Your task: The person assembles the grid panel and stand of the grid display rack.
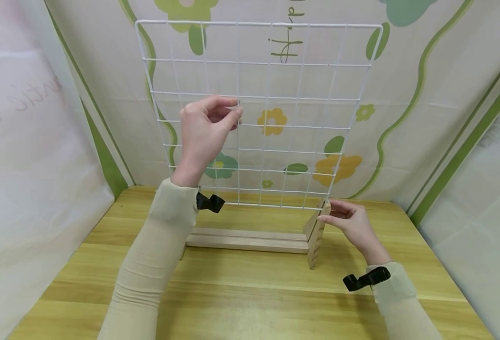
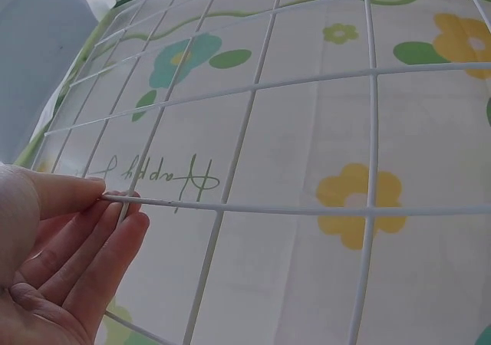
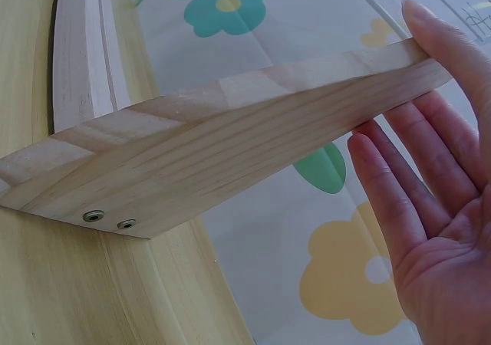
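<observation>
A white wire grid panel (image 1: 267, 97) stands upright above a wooden stand, its lower right corner at the top of the stand's right side piece (image 1: 316, 236). My left hand (image 1: 205, 127) pinches a wire near the middle of the panel; in the left wrist view, thumb and fingers meet on the grid wire (image 2: 299, 209). With thumb and fingers, my right hand (image 1: 354, 226) holds the upper end of that side piece. The right wrist view shows two bolts in the wooden side piece (image 3: 230, 130). My left arm hides most of the stand's left end.
A long wooden crossbar (image 1: 250, 243) joins the stand's sides low over the wood-grain table (image 1: 250, 302). Behind stands a flower-printed cloth backdrop (image 1: 403, 75), with a white cloth wall (image 1: 33, 156) on the left. Black straps (image 1: 366, 278) sit at both wrists.
</observation>
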Action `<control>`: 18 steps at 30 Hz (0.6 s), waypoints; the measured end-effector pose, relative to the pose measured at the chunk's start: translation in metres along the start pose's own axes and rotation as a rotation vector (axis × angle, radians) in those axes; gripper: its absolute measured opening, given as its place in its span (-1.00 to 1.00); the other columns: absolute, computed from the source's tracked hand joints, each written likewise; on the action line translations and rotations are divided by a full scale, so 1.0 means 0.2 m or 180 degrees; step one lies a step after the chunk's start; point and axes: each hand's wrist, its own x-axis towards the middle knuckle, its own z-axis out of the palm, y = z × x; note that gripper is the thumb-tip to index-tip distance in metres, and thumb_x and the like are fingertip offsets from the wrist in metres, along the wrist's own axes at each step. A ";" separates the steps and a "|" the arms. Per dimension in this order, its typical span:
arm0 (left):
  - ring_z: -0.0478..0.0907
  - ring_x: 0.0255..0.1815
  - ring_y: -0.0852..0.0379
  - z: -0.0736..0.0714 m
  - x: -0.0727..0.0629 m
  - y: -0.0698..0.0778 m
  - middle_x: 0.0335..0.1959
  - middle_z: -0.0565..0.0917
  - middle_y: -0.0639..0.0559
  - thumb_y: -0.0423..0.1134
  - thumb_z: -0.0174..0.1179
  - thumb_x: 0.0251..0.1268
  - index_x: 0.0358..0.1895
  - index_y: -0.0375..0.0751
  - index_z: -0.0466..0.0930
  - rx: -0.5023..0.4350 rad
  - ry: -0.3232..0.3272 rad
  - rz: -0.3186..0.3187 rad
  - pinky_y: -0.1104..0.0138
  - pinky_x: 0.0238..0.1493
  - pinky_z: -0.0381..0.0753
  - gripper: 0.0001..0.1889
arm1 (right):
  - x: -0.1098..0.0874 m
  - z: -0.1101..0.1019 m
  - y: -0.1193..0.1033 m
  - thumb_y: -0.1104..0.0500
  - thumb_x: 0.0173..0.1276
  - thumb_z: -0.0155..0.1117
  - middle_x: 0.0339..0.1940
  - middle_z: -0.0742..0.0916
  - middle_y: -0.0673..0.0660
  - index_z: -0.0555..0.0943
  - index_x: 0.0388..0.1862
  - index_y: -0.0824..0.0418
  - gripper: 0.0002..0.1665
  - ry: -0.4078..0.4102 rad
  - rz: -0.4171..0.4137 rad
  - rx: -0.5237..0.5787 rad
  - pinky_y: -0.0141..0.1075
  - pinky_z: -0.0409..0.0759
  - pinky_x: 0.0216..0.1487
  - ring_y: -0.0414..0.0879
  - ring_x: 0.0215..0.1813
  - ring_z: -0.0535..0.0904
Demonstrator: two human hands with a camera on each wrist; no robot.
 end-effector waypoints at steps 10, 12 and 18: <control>0.73 -0.45 0.03 0.01 -0.01 -0.01 -0.38 0.78 -0.08 -0.35 0.41 0.30 -0.14 -0.32 0.80 0.0032 0.0000 0.0021 0.36 -0.25 0.76 -0.87 | 0.00 0.00 0.00 0.19 0.28 0.56 -0.10 0.77 -0.02 0.60 0.25 0.43 -0.38 0.0003 -0.0024 -0.0001 -0.38 0.72 -0.07 -0.18 -0.08 0.72; 0.73 -0.45 0.05 0.01 -0.01 -0.02 -0.38 0.78 -0.08 -0.35 0.41 0.31 -0.14 -0.31 0.80 0.0037 -0.0005 0.0019 0.36 -0.25 0.76 -0.87 | 0.00 -0.01 0.00 0.19 0.28 0.55 -0.09 0.77 -0.03 0.60 0.25 0.42 -0.39 0.0001 -0.0037 0.0009 -0.37 0.72 -0.06 -0.18 -0.08 0.72; 0.73 -0.44 0.03 0.01 -0.01 -0.02 -0.38 0.78 -0.07 -0.35 0.41 0.31 -0.14 -0.31 0.80 0.0030 -0.0010 0.0032 0.36 -0.25 0.77 -0.87 | 0.00 0.00 0.01 0.19 0.28 0.56 -0.08 0.77 -0.01 0.61 0.24 0.41 -0.40 0.0003 -0.0038 0.0026 -0.37 0.72 -0.06 -0.17 -0.07 0.72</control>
